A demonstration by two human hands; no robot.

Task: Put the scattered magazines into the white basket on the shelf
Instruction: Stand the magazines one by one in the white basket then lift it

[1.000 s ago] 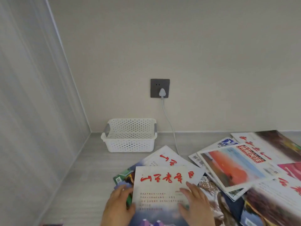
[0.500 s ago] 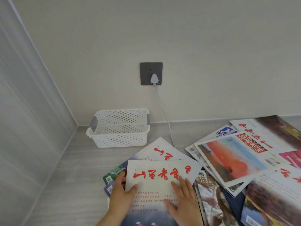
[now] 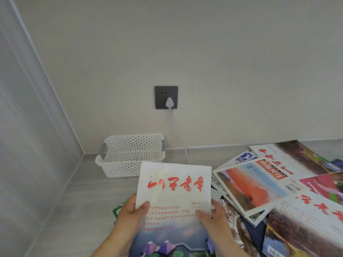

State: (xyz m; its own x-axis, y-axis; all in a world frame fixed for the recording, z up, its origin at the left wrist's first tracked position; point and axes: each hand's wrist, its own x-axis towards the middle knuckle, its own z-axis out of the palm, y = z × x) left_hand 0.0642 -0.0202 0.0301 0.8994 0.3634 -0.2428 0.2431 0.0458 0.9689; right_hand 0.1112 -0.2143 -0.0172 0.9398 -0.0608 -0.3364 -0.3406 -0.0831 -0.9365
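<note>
Grip closed: left hand (image 3: 130, 214) and right hand (image 3: 219, 219) pinch magazine (image 3: 174, 175) (thumbs atop).

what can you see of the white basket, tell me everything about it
The white basket is a rectangular, plastic-looking tub, its walls perforated with round holes, a grey handle at each short end. It stands upright on the grey shelf near the back left corner; nothing shows inside. The held magazine hides its front right corner; contact cannot be told.
</note>
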